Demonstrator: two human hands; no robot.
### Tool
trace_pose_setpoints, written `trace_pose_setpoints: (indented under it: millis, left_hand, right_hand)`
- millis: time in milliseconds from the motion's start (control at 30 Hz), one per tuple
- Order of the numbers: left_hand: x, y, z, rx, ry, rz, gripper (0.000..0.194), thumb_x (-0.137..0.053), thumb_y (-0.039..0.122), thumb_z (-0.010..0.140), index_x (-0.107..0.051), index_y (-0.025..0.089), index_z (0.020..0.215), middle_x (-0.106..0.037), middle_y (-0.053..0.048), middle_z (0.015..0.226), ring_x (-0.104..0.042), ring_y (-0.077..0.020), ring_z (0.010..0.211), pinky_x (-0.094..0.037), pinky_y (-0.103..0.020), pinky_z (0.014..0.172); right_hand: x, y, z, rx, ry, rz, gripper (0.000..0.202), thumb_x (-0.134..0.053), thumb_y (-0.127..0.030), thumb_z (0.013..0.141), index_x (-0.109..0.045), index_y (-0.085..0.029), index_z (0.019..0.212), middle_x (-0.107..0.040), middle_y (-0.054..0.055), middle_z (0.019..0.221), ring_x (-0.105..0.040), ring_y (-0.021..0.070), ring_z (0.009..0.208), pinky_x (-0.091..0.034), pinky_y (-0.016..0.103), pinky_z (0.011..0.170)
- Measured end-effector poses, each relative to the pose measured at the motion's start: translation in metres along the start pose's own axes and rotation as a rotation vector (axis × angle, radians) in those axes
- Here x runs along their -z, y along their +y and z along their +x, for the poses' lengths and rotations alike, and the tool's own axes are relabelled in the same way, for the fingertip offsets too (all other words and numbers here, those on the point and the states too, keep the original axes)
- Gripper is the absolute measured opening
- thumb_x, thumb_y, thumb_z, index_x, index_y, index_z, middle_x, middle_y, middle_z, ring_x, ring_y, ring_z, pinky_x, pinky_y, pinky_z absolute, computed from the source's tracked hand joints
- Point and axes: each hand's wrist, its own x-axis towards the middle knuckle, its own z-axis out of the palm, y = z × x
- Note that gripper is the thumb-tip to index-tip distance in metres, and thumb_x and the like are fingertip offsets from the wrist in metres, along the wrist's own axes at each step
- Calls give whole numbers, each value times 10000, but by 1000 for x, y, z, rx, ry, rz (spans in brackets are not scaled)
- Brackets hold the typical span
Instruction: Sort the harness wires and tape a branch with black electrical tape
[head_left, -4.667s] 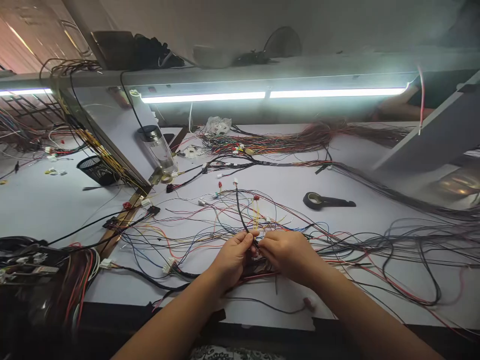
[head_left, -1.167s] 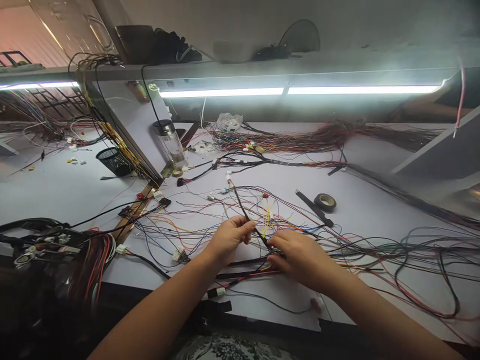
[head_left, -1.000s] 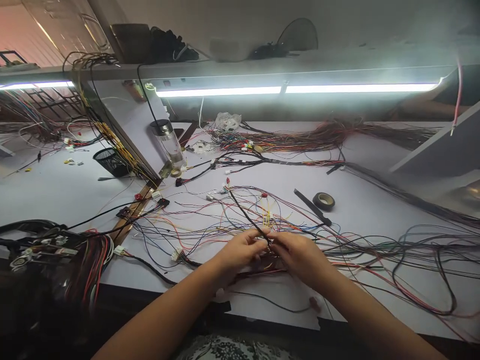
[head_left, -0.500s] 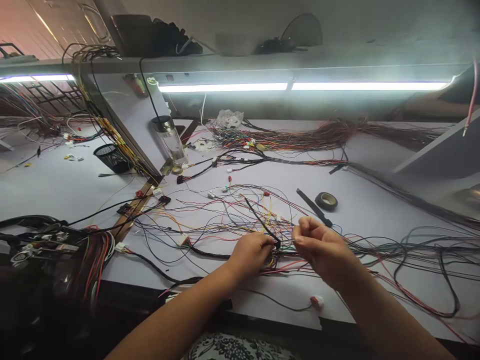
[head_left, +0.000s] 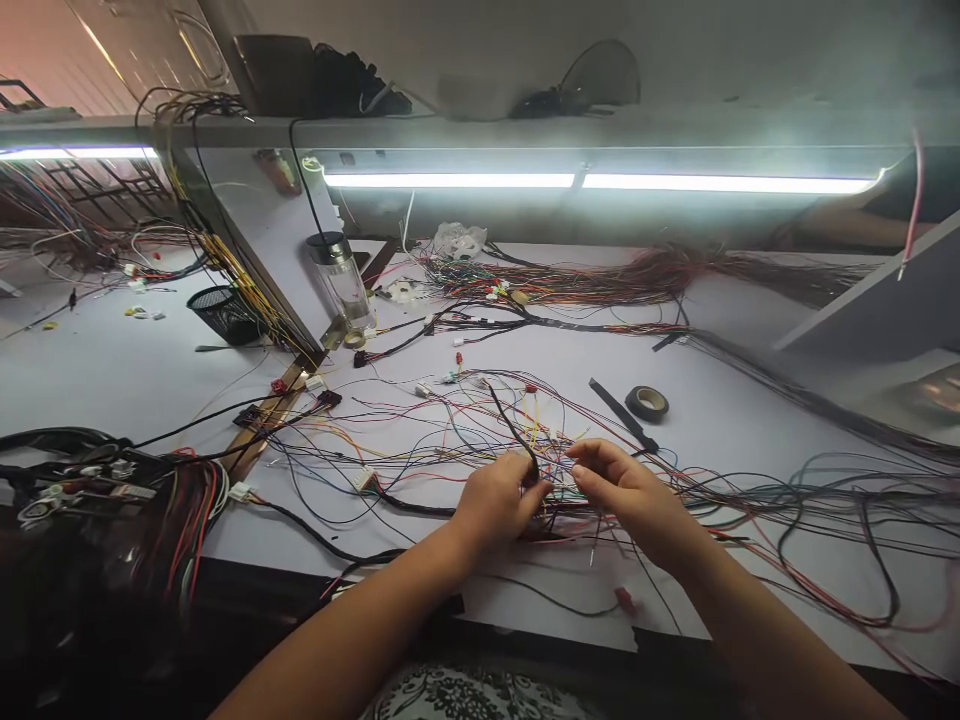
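My left hand is closed on a wire bundle, its thumb pressed at the spot where a black-sleeved cable rises out and leans away to the upper left. To the right of it, my right hand hovers over the same wires, thumb and forefinger slightly apart, with nothing visible between them. Thin loose wires in red, yellow and blue fan out behind both hands. Below the right hand a single wire with a bare tip hangs down. The fingers hide the middle of the bundle.
Behind the right hand lie a black tape roll and a dark flat blade-like tool. A white connector sits to the left. Wire harnesses run along the back, near a glass bottle. A red connector lies near the front edge.
My right hand has moved slightly left, and its thumb and forefinger have parted. My left hand has shifted a little left, its thumb now further over the bundle.
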Motion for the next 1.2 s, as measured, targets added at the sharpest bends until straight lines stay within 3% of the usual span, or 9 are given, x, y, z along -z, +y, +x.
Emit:
trace_pose_setpoints:
  millis: [167,300,467,600,733,800,900,1033,1200]
  left_hand:
    - [14,0,0,-41,-166,-102,370,-332,387,960,-535,191,720,-574,-14,713,-507,-154,677,-339,-262,617]
    - [23,-11,2,-188,-162,111,381,-371,397,948,-593,186,722,-591,-38,759,-531,-159,725,-360,-261,647]
    - [41,-24,14,-435,-222,256,312,-448,338,929,-650,193,740,-651,-66,826,-579,-174,798,-421,-295,754]
    - [67,-29,25,-653,-287,213,228,-476,157,871,-683,218,796,-668,-77,1111,-545,-225,1135,-351,-415,1028]
    - [78,-35,23,-541,-192,355,195,-501,198,854,-694,191,830,-661,-107,1136,-558,-262,1134,-428,-424,976]
    - [76,-36,19,-418,-114,353,197,-534,251,852,-688,197,962,-623,-101,1225,-563,-257,1136,-438,-424,984]
    - [72,-33,15,-277,-66,208,392,-552,240,844,-575,224,1235,-517,-86,1374,-502,-237,1237,-401,-426,1052]
    - [69,-20,14,-314,-140,-39,429,-510,205,866,-523,229,1294,-441,-89,1434,-487,-210,1252,-439,-381,1029]
    - [63,-7,4,-346,-64,15,521,-499,106,819,-490,276,1312,-333,-77,1471,-395,-222,1312,-385,-402,1074]
  right_hand:
    - [-9,3,0,107,13,-362,351,-516,-344,832,-551,-223,1160,-613,49,936,-557,175,733,-453,327,664]
    - [-27,5,-1,192,-32,-501,581,-588,-341,809,-408,-286,1359,-622,31,949,-550,176,738,-445,336,699]
    - [-39,17,6,124,-120,-218,410,-541,-404,870,-463,-266,1248,-575,-24,771,-460,126,582,-381,269,564]
    - [-36,27,8,92,-179,-40,320,-544,-344,863,-486,-240,1160,-503,-38,751,-475,122,641,-386,252,595]
    - [-29,29,9,90,-181,-88,312,-557,-340,853,-513,-224,1140,-542,-14,801,-517,140,721,-428,275,670]
    - [-22,22,10,86,-236,-111,382,-582,-353,836,-523,-237,1195,-599,25,936,-561,167,836,-454,308,752]
    - [-12,1,16,128,-295,-243,439,-611,-427,819,-566,-256,1220,-605,64,1142,-572,213,966,-447,358,841]
    - [-18,-20,36,160,-153,-334,411,-479,-553,876,-689,-219,991,-667,63,967,-586,238,915,-428,363,806]
    - [-44,-15,50,98,-275,-134,388,-480,-526,870,-682,-198,915,-649,18,797,-578,186,773,-429,304,703]
